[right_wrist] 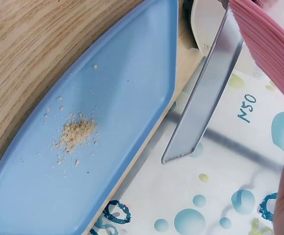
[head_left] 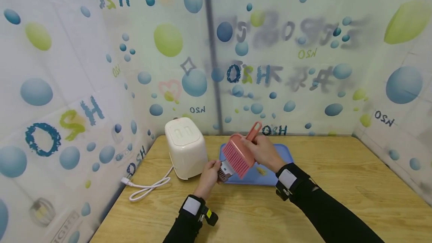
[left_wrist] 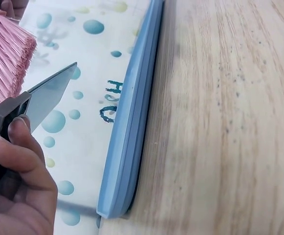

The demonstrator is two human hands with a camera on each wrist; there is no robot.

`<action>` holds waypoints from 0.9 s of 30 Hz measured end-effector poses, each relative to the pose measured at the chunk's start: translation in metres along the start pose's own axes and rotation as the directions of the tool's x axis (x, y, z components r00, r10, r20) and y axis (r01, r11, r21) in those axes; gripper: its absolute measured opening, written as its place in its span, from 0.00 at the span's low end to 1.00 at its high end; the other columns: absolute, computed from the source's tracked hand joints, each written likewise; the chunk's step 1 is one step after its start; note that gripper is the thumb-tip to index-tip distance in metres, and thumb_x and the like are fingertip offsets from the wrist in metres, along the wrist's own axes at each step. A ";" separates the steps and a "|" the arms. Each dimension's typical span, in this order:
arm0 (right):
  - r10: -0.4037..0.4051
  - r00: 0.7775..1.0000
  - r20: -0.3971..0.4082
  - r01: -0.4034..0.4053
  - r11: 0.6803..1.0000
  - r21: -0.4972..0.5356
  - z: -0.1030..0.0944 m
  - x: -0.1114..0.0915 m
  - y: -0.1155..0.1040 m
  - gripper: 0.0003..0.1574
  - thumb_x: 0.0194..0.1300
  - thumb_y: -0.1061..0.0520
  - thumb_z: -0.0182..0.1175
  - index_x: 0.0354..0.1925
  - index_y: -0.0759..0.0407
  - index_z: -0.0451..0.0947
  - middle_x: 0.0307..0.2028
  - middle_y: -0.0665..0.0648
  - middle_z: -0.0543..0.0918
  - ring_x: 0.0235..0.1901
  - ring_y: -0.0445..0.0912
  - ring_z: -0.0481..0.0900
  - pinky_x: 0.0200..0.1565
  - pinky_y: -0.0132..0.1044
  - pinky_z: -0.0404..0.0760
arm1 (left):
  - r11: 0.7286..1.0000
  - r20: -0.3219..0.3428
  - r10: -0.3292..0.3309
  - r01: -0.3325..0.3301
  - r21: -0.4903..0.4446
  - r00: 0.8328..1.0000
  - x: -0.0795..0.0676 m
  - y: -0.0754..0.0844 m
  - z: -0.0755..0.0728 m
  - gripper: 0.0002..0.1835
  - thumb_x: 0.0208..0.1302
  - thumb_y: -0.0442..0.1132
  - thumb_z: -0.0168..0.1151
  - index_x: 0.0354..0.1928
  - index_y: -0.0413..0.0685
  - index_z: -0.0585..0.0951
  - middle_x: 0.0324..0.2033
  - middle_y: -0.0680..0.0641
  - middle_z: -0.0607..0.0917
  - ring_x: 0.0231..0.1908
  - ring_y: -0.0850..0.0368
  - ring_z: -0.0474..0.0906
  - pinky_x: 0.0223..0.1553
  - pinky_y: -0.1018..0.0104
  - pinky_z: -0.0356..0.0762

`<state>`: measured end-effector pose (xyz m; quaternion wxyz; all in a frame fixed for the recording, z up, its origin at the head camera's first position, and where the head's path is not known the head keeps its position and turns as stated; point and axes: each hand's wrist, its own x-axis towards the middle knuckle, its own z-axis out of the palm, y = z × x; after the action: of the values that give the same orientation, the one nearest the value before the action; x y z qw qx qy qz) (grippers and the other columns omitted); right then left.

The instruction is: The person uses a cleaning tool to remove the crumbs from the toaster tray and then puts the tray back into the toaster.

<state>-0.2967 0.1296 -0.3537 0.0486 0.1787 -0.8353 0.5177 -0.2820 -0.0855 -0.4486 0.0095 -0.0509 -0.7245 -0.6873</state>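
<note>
My left hand (head_left: pixel 209 175) grips a metal crumb tray (right_wrist: pixel 200 93) by its dark end (left_wrist: pixel 5 122), holding it tilted above the left part of a blue tray (head_left: pixel 246 178). From the right, my right hand (head_left: pixel 266 152) holds a pink soft-bristled brush (head_left: pixel 240 150), its loop handle pointing up and away. The bristles (left_wrist: pixel 7 58) are at the crumb tray; whether they touch it I cannot tell. A small heap of pale crumbs (right_wrist: pixel 77 132) lies on the blue tray, with loose specks scattered round it. The right hand's fingers are mostly outside the right wrist view.
A white toaster (head_left: pixel 187 151) stands left of the blue tray. Its white cord (head_left: pixel 148 190) lies looped on the wooden table (head_left: pixel 337 183) beside it. Patterned sheets (head_left: pixel 290 96) hang behind the table and at both sides.
</note>
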 end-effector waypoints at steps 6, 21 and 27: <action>-0.015 1.000 0.028 0.015 1.000 0.005 0.008 0.001 -0.001 0.23 0.77 0.45 0.56 0.42 0.64 0.83 0.21 0.55 0.81 0.15 0.46 0.73 0.18 0.37 0.72 | 1.000 0.003 -0.003 0.003 -0.014 1.000 -0.002 0.003 -0.001 0.18 0.83 0.43 0.43 0.46 0.34 0.76 0.30 0.48 0.77 0.26 0.58 0.71 0.24 0.68 0.71; -0.014 0.999 0.035 0.013 1.000 0.002 0.014 0.003 0.002 0.22 0.78 0.47 0.55 0.42 0.64 0.82 0.23 0.55 0.82 0.17 0.47 0.77 0.20 0.38 0.75 | 1.000 0.012 -0.003 0.004 -0.012 1.000 -0.003 0.003 -0.001 0.17 0.82 0.42 0.43 0.46 0.34 0.76 0.29 0.48 0.77 0.26 0.59 0.71 0.24 0.69 0.70; 0.000 0.999 0.039 -0.001 1.000 0.007 0.011 0.002 0.004 0.22 0.78 0.47 0.55 0.43 0.65 0.82 0.24 0.55 0.82 0.18 0.47 0.77 0.20 0.38 0.75 | 1.000 0.006 -0.023 0.023 -0.006 1.000 -0.004 0.004 -0.001 0.17 0.82 0.43 0.44 0.47 0.35 0.75 0.31 0.48 0.77 0.27 0.58 0.71 0.25 0.68 0.71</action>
<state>-0.2984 0.1206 -0.3617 0.0314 0.1888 -0.8344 0.5169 -0.2780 -0.0862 -0.4445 -0.0007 -0.0448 -0.7229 -0.6895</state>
